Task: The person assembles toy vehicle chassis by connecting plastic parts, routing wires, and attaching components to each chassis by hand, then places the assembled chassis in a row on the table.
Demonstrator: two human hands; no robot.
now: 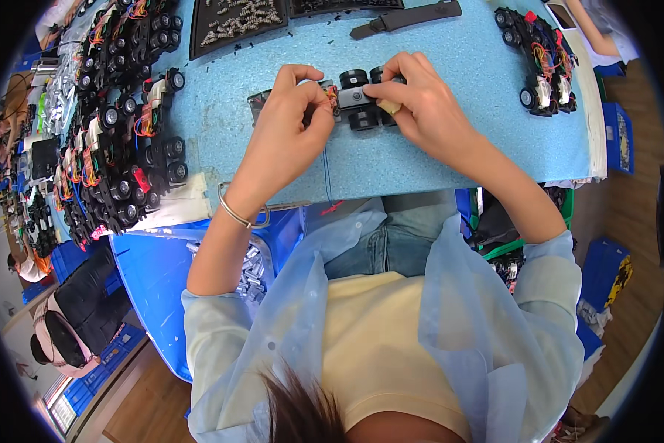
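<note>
A toy car chassis (353,99) with black wheels and a grey block in its middle lies across the blue table in front of me. My left hand (293,122) is closed in a pinch at a small bunch of coloured wires (333,96) beside the grey block. The fingertips partly hide what they pinch. My right hand (424,103) grips the chassis at its right end, fingertips against the grey block and wheels. Something yellowish (389,106) shows at the right fingers; I cannot tell what it is. A thin blue wire (327,173) hangs toward the table's front edge, with a red end (332,208).
Many similar chassis with wires (99,140) crowd the table's left side, and a few (542,74) stand at the right. Behind my hands are a black tray of screws (237,21) and a dark strap-like piece (406,18). A blue bin (155,295) sits below left.
</note>
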